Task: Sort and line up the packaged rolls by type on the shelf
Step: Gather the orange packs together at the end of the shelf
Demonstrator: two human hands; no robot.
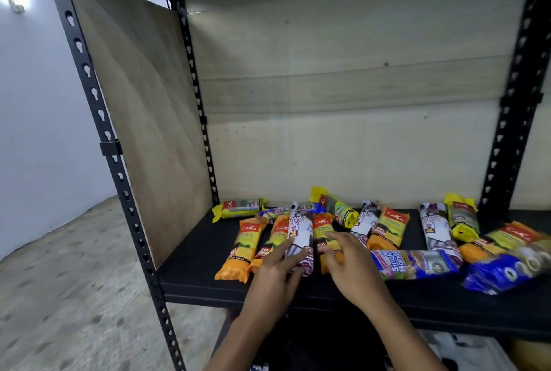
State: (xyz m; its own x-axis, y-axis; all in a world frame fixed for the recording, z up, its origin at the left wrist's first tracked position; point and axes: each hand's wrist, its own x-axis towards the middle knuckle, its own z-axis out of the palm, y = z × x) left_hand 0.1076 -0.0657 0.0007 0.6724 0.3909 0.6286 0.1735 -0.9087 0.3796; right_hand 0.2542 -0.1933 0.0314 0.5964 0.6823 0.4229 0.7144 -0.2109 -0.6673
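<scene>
Several packaged rolls lie scattered on the black shelf (190,269). Two orange rolls (243,247) sit side by side at the left. My left hand (275,273) grips a white draw-string roll (301,236) that lies over the orange ones. My right hand (347,260) rests with spread fingers on another orange roll (323,229) just right of it. A blue single-handle roll (414,263) lies crosswise to the right. Yellow rolls (238,206) lie near the back.
More white, orange, yellow and blue rolls (504,272) crowd the right end of the shelf. Black perforated uprights (119,174) frame the shelf, with a plywood side panel (143,120) and back panel (343,132). Speckled floor lies to the left.
</scene>
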